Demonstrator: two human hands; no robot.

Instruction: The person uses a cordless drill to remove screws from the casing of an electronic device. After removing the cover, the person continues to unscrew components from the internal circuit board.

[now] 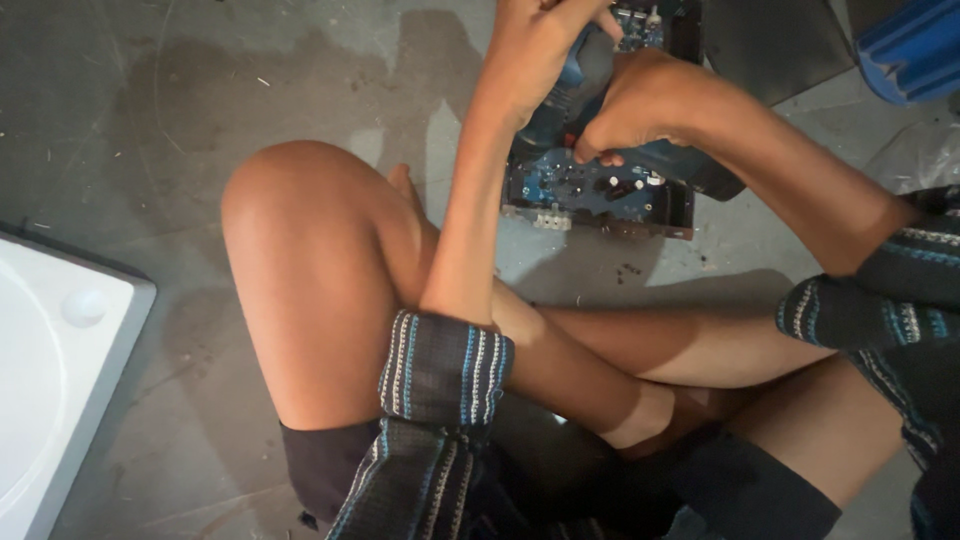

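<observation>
Hands meet over a blue power tool (560, 105) at the top of the head view, above an open black case holding a blue circuit board (590, 192) that lies flat on the grey concrete floor (180, 120). The left hand (535, 50) reaches up from a forearm that crosses the raised left knee (290, 210), and its fingers are curled around the upper part of the tool's body. The right hand (640, 105) is clenched on the tool's lower part, its knuckles turned toward the camera and its fingertips just above the board's small components. The tool itself is mostly hidden by both hands, so its exact kind cannot be told; it sits directly over the board, near the case's near edge. Both forearms come out of rolled, striped dark sleeves (445, 365). The person sits on the floor with legs folded. A white moulded panel (60, 370) lies at the left edge, well apart from the board, and a blue ribbed plastic object (915, 45) shows in the top right corner.
</observation>
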